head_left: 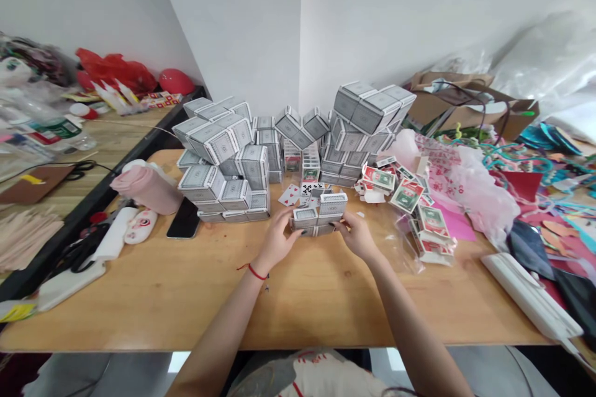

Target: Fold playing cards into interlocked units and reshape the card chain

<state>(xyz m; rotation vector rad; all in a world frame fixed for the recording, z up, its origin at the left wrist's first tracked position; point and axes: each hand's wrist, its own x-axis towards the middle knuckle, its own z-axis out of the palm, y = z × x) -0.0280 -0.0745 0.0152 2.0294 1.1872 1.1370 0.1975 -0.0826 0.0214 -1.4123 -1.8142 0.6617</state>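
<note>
A small stack of playing-card decks [318,222], grey-backed with white edges, rests on the table in front of me. One deck stands higher at its right end. My left hand [278,239] grips the left end, thumb along the near side. At the right end, my right hand [357,236] closes its fingers round the decks. Just behind lie loose face-up cards [290,195], some of them black-suited. Larger piles of the same grey decks rise at the left [218,136], with another pile at the right [367,111].
Opened card boxes [407,195] and a plastic bag [484,186] lie to the right, near a white elongated case [531,294]. On the left are a phone [183,219], a pink tumbler [148,188] and scissors [86,251]. A wall stands behind the piles.
</note>
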